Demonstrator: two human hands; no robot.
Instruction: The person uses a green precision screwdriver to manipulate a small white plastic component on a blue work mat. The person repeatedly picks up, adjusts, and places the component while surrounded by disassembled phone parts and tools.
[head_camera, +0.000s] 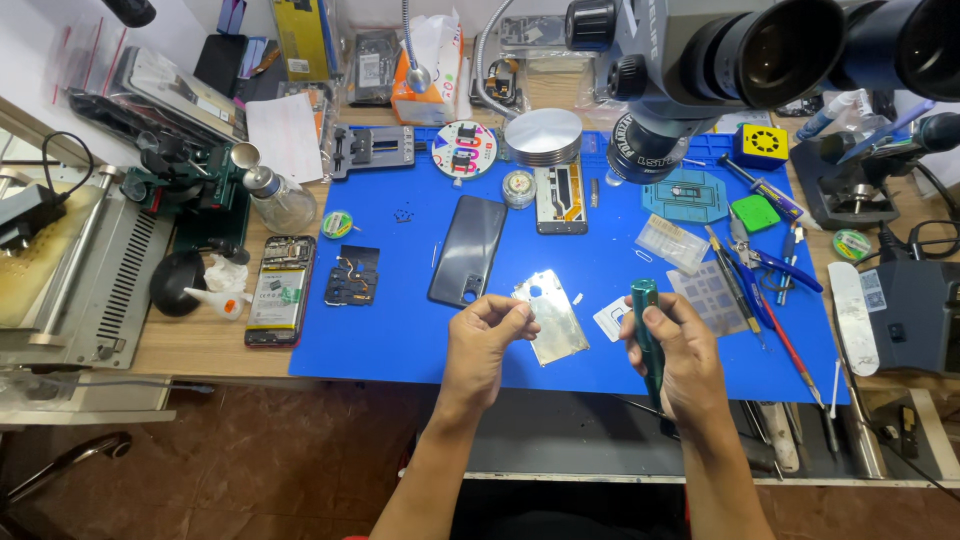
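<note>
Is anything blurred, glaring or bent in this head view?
Head view: the grey microscope eyepieces loom close at top right, large and soft; the thin silvery metal plate beside the left hand catches a pale sheen; the wooden desk edge bows from wide-angle distortion; the right hand and blue work mat look sharp.

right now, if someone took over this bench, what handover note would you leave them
Left hand: fingertips pinched at the corner of the thin metal plate on the blue mat.
Right hand: gripping a green screwdriver, tip pointing down.
Dark phone back cover lies just beyond the plate; an opened phone sits off the mat's left edge; a small board rests between them.
Done: phone is apart. Left: everything is still separate, nothing reassembled.
</note>
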